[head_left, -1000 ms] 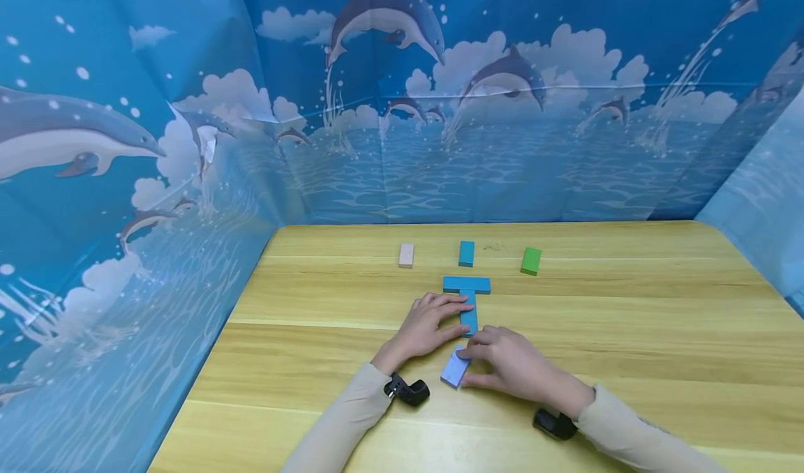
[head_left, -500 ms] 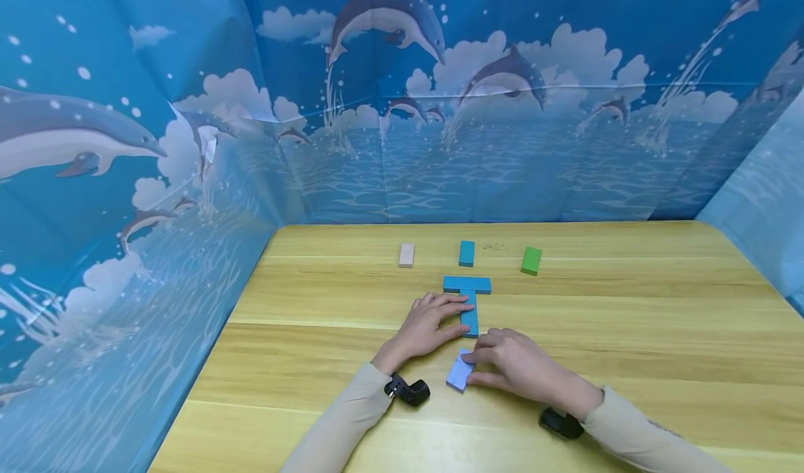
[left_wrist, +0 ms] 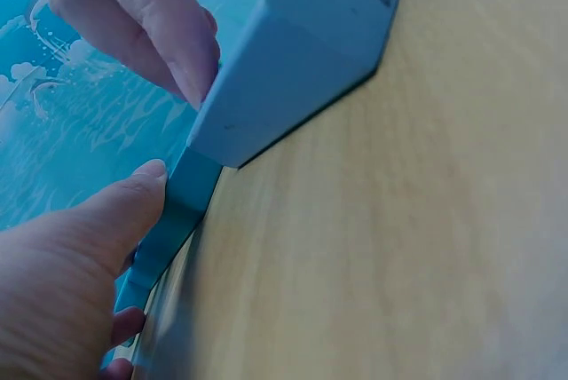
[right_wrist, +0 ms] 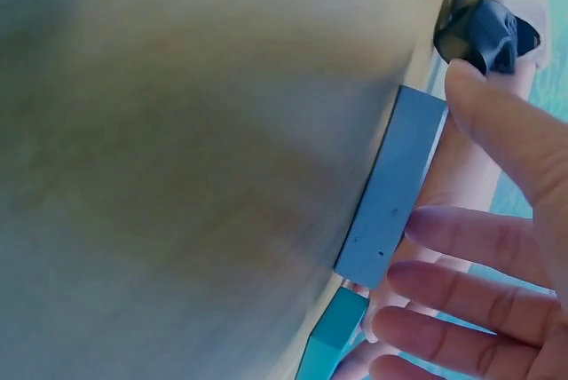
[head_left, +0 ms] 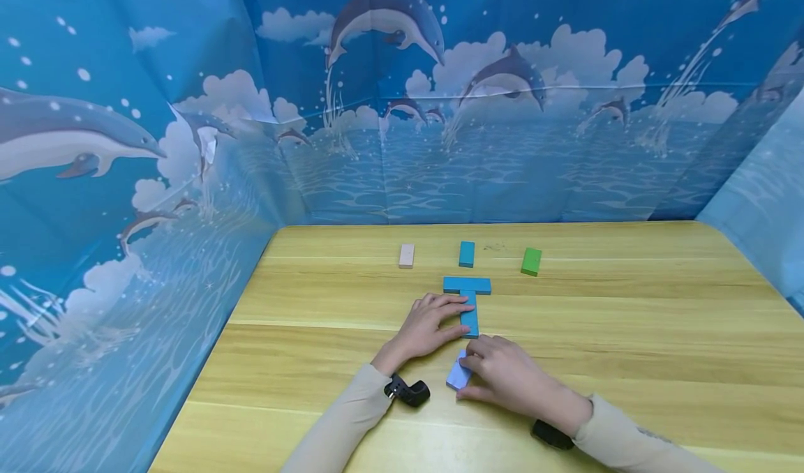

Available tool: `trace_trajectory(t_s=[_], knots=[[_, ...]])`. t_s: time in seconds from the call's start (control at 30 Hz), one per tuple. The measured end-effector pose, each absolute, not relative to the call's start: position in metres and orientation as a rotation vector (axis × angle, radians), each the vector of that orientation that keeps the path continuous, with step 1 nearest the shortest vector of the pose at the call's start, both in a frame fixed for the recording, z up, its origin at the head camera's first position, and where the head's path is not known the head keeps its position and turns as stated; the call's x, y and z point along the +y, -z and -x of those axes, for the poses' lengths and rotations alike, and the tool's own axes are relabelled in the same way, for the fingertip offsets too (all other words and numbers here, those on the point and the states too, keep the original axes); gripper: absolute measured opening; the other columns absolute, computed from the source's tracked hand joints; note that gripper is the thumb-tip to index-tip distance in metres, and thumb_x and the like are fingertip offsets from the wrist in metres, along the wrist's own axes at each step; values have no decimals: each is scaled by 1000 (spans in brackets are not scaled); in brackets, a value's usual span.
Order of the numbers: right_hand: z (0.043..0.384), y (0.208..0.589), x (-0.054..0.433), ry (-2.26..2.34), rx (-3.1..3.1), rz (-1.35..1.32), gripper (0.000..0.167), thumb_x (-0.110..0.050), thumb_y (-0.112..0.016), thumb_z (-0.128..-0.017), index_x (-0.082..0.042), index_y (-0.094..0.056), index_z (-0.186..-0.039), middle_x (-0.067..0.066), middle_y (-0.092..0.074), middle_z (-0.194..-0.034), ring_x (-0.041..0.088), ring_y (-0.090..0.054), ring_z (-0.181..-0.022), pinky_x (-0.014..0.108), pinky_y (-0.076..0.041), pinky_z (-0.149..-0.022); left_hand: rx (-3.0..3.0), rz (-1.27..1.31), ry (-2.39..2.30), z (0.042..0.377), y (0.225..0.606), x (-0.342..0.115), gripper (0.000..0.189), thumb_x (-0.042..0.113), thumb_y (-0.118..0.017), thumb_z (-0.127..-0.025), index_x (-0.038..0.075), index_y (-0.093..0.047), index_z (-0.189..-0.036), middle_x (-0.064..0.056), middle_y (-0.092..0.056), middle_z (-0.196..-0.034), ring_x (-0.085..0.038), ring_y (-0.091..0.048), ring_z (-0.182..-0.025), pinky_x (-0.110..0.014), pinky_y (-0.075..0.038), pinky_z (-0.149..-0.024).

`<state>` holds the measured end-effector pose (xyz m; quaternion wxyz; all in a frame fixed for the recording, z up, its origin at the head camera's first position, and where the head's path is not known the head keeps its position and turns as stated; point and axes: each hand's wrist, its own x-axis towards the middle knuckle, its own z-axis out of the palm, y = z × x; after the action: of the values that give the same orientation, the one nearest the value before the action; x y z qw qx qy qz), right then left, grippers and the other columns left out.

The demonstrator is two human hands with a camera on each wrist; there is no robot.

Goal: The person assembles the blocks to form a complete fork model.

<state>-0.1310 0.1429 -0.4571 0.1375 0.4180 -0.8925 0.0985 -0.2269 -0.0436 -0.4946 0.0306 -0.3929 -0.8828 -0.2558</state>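
In the head view my left hand [head_left: 427, 325] lies over a blue domino-shaped block [head_left: 468, 319], the stem of a T. Its fingers and thumb touch that block's left side. A second blue block [head_left: 467, 285] lies crosswise as the T's top. Nearer me, a lavender block [head_left: 458, 375] lies slightly turned on the table below the stem. My right hand [head_left: 502, 375] is at its right side, partly covering it. In the right wrist view the right fingers [right_wrist: 466, 238] are rather straight and touch the lavender block's long edge, with the thumb at its near corner.
Across the back of the wooden table [head_left: 628, 319] stand a pale pink block [head_left: 406, 255], a blue block [head_left: 467, 254] and a green block [head_left: 530, 261]. A dolphin-print curtain [head_left: 402, 145] hangs behind and at the sides. Black wrist cameras [head_left: 411, 393] sit under both wrists.
The lavender block has shifted a little to the right and turned slightly. My right hand first moved right, then came back left, its thumb now at the block's near end. The left hand has stayed put.
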Motion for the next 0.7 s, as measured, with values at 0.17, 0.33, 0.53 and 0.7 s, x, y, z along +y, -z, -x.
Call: trace_trajectory(t_s=[0.17, 0.33, 0.53, 0.7], knots=[[129, 457, 142, -201, -2574, -1201, 46, -50, -72, -79, -7, -75, -93, -1, -59, -87, 11, -54, -77, 31, -48, -68, -2725, 1207, 785, 227, 495, -44, 45, 45, -54, -95, 28, -54, -136, 9, -45, -141, -16, -39, -123, -33, -32, -91], [128, 456, 143, -186, -2550, -1210, 44, -48, -72, -79, -7, -76, -94, 1, -62, -89, 15, -58, -81, 34, -50, -72, -2723, 1203, 779, 228, 497, -44, 46, 46, -53, -95, 28, -54, -136, 10, -45, -141, -16, -39, -122, -33, -32, -91], [127, 458, 147, -212, -2532, -1218, 43, -47, -73, -79, -7, -75, -97, 4, -66, -94, 16, -60, -84, 35, -50, -72, -2717, 1208, 786, 227, 495, -44, 45, 46, -53, -95, 27, -54, -136, 9, -45, -141, -16, -38, -124, -34, -32, -93], [127, 460, 152, -233, -2542, -1215, 43, -46, -73, -79, -8, -75, -100, 5, -68, -101, 20, -63, -92, 40, -50, -77, -2724, 1207, 786, 227, 494, -44, 46, 46, -53, -95, 27, -54, -136, 10, -45, -141, -16, -38, -124, -35, -32, -93]])
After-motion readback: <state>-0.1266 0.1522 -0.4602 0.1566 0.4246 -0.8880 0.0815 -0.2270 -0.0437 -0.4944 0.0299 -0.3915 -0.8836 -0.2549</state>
